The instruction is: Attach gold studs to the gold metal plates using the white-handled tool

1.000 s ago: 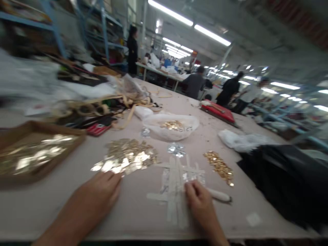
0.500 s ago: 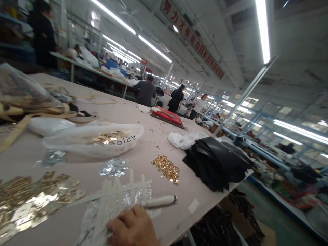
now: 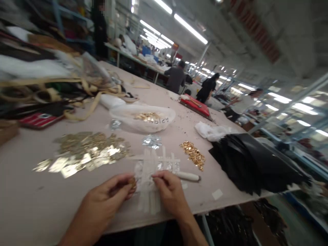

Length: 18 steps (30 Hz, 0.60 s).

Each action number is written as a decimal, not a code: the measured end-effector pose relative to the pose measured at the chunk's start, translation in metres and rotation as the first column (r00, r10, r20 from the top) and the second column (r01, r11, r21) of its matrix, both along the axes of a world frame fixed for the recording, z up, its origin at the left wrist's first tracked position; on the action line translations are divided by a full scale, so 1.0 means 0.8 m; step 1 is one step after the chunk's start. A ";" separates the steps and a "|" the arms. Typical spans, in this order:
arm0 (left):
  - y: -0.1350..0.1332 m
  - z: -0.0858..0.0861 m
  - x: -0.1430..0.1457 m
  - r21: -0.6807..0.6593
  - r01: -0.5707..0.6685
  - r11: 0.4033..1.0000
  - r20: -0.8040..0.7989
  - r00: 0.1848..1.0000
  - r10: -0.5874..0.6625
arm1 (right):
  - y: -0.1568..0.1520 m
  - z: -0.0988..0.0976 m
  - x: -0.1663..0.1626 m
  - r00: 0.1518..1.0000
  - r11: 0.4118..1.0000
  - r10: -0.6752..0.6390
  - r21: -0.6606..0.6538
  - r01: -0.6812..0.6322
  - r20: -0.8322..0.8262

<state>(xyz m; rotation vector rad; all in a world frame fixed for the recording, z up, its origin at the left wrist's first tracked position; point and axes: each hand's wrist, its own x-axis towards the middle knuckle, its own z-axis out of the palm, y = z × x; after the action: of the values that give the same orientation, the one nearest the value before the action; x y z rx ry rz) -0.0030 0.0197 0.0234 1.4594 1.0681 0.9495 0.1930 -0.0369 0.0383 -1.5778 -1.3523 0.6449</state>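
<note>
My left hand is closed, fingertips pinching a small gold-coloured metal piece whose shape is blurred. Across from it, my right hand is closed in a pinch over pale tape strips; whatever sits between its fingertips is too small to make out. The strips lie crossed over clear plastic on the table. Just beyond my right hand lies a white-handled tool. Flat gold metal plates are heaped beyond my left hand. Small silvery pieces and small gold fittings form separate piles farther off.
A white plastic bag holds more gold pieces. Stacked black sheets cover the right side, near a red board. Straps and bags crowd the left. People stand or sit at other tables behind.
My left hand has come into view with a gold-coloured piece in its fingers. My right hand has drawn into a pinch over the strips. The view has swung left and down.
</note>
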 end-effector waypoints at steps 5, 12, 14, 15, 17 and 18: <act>-0.016 0.017 0.019 -0.214 -0.007 0.977 0.072 0.997 0.023 | -0.022 0.009 -0.026 0.964 0.994 0.063 -0.076 -0.085 -0.259; -0.027 0.018 0.020 -0.019 -0.038 0.999 -0.019 0.999 0.038 | -0.021 0.001 -0.039 0.989 0.995 0.050 -0.074 -0.060 -0.139; -0.028 0.017 0.019 0.008 -0.036 0.999 -0.043 0.998 0.037 | -0.020 -0.001 -0.039 0.993 0.997 0.036 -0.065 -0.044 -0.114; -0.028 0.017 0.020 0.015 -0.035 0.999 -0.052 0.998 0.036 | -0.020 -0.002 -0.039 0.993 0.997 0.030 -0.060 -0.037 -0.112; -0.028 0.018 0.021 0.028 -0.029 0.999 -0.063 0.998 0.030 | -0.021 -0.003 -0.039 0.994 0.999 0.015 -0.048 -0.021 -0.112; -0.028 0.018 0.021 0.038 -0.023 0.999 -0.066 0.997 0.025 | -0.021 -0.003 -0.039 0.994 0.999 0.004 -0.040 -0.009 -0.111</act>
<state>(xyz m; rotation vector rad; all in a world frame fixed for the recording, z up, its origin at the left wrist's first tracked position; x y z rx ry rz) 0.0142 -0.0027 0.0376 1.5206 1.1243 0.9479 0.1615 -0.0540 0.0356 -1.5466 -1.2701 0.7568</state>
